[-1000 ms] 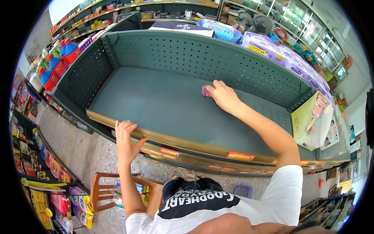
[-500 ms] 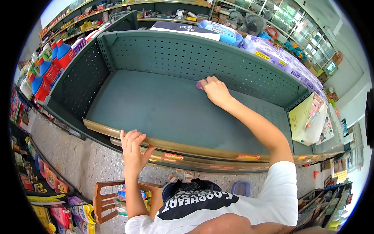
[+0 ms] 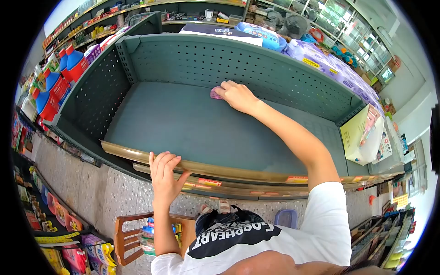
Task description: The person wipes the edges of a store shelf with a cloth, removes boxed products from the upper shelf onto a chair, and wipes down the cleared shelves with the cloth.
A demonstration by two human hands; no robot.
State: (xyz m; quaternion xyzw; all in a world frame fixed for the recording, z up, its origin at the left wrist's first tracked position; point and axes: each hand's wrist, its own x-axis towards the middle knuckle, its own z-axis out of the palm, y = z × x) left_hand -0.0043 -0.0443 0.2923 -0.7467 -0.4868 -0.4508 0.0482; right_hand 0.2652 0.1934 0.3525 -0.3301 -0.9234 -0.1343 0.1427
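Observation:
A wide dark green metal shelf (image 3: 183, 123) with a perforated back panel (image 3: 197, 59) spreads out before me. Near the back of its surface, my right hand (image 3: 238, 96) is closed on a crumpled pink-purple cloth (image 3: 216, 93), which touches the shelf close to the foot of the panel. My left hand (image 3: 166, 176) rests with fingers stretched over the brown front edge strip (image 3: 220, 169), left of the middle. Nothing is held in it.
Red bottles with blue tops (image 3: 75, 62) stand beyond the left side panel. Purple packages (image 3: 316, 59) lie behind the back panel. A pale yellow box (image 3: 357, 137) sits at the shelf's right end. Below are a wooden chair (image 3: 133, 238) and a blue-grey basin (image 3: 286, 218).
My right hand has moved left along the back of the shelf with the cloth. My left hand stays on the front edge; the view has shifted slightly.

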